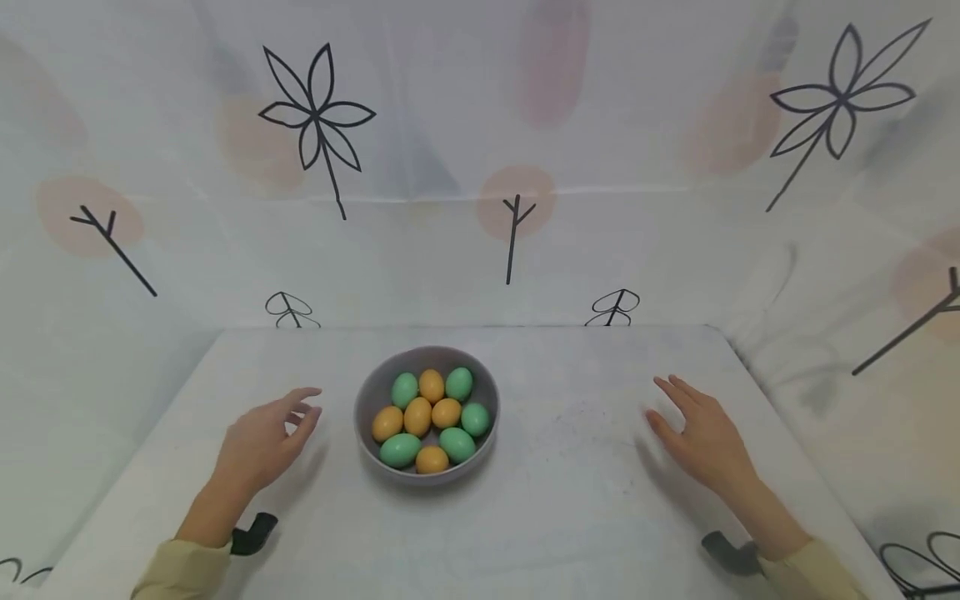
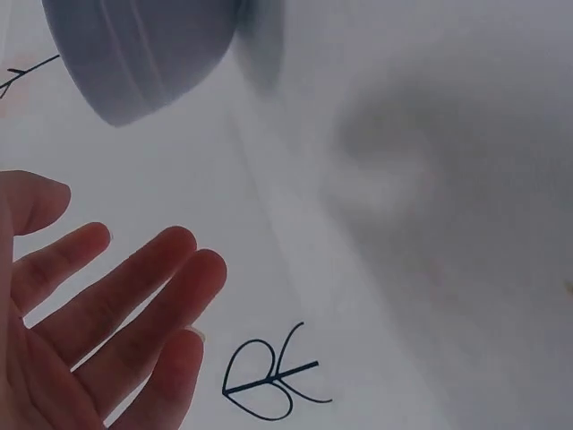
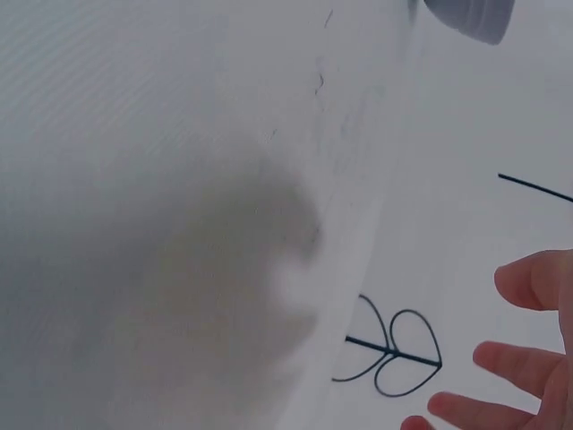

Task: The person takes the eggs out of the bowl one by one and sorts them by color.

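Note:
A round grey bowl (image 1: 363, 450) stands on the white table, left of the middle in the head view. Several green eggs (image 1: 401, 450) and several orange eggs (image 1: 387, 423) lie together inside it. To the bowl's left, my left hand (image 1: 262, 437) hovers apart from it, fingers relaxed and holding nothing. My right hand (image 1: 701, 433) is farther off on the right side, fingers loosely spread, also holding nothing. The left wrist view shows the bowl's outer wall (image 2: 143, 54) beyond the fingers (image 2: 134, 296). Only a corner of the bowl (image 3: 474, 13) appears in the right wrist view.
The white table (image 1: 570, 517) ends at a back edge against a pale cloth backdrop (image 1: 435, 258) printed with plant outlines and pastel spots. The cloth also rises at both sides. A dark wrist mount (image 1: 255, 533) sits at the left wrist, another mount (image 1: 729, 553) at the right.

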`<state>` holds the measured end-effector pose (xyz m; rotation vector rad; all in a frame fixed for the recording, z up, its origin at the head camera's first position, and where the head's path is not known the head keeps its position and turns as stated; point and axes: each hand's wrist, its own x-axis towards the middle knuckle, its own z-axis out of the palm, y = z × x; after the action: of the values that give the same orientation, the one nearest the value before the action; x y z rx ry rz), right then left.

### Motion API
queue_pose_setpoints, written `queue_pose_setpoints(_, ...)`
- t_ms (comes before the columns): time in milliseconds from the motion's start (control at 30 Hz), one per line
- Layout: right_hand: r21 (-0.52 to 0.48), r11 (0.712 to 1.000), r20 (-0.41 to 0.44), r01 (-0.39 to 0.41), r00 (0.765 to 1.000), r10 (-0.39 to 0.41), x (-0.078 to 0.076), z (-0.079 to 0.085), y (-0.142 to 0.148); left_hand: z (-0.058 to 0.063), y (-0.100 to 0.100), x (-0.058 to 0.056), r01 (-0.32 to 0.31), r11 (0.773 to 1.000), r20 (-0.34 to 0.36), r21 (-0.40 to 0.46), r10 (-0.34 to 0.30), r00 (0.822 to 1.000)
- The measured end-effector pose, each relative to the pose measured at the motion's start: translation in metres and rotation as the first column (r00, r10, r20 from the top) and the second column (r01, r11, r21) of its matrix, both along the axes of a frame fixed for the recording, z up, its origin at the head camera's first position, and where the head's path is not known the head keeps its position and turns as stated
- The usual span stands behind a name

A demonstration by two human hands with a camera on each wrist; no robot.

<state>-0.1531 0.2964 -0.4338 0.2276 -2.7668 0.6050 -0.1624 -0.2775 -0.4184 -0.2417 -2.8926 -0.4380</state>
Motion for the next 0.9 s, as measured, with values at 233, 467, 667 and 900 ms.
queue_pose_setpoints(233, -0.013, 1.000, 0.026, -0.026, 0.999, 0.027, -0.003, 0.002, -0.024, -0.005, 0.018, -0.002, 0.091, 0.970, 0.038, 0.225, -0.102, 0.994)
queue_pose_setpoints(467, -0.028, 0.998, 0.031, -0.061, 0.998, 0.061, -0.008, 0.006, -0.044, -0.010, 0.032, -0.007, 0.148, 0.885, 0.151, 0.442, -0.236, 0.960)
queue_pose_setpoints(667, -0.054, 0.995, 0.020, -0.082, 0.996, 0.084, -0.015, 0.009, -0.060, -0.015, 0.037, -0.014, 0.148, 0.869, 0.200, 0.472, -0.269, 0.942)
queue_pose_setpoints(900, -0.068, 0.989, -0.001, -0.132, 0.991, 0.132, -0.027, 0.015, -0.083, -0.023, 0.037, -0.021, 0.122, 0.866, 0.308, 0.484, -0.299, 0.903)
